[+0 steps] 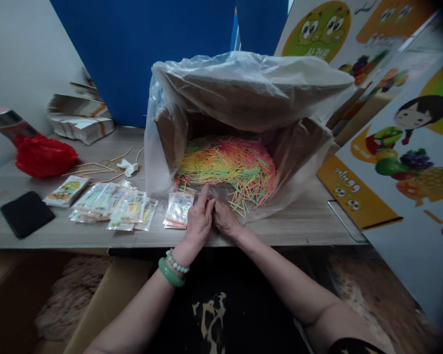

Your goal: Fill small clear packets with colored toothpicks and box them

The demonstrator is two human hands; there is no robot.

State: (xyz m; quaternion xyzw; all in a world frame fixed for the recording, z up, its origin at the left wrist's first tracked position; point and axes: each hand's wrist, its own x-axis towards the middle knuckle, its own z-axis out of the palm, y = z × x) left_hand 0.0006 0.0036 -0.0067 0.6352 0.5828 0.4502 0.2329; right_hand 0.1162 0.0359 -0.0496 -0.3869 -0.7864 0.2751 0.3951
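My left hand (200, 215) and my right hand (224, 216) meet at the fingertips, just in front of a tipped cardboard box lined with a clear plastic bag (243, 66). The left index finger stretches forward while its other fingers are curled. My right fingers are bent inward against the left ones. What the fingers pinch, if anything, is hidden. Beyond them a heap of thin pastel sticks (225, 160), pink, yellow, orange and green, fills the box mouth and spills onto the plastic. Close by my left hand lies a small stack of clear packets (178, 209).
Filled clear packets (129, 209) lie at left, beside a printed card box (67, 191) and a black flat object (27, 214). Farther back are a red plastic bag (44, 156), tan strands, crumpled white tissue (128, 167) and stacked flat cartons (81, 118). Large printed cartons (402, 147) stand at right.
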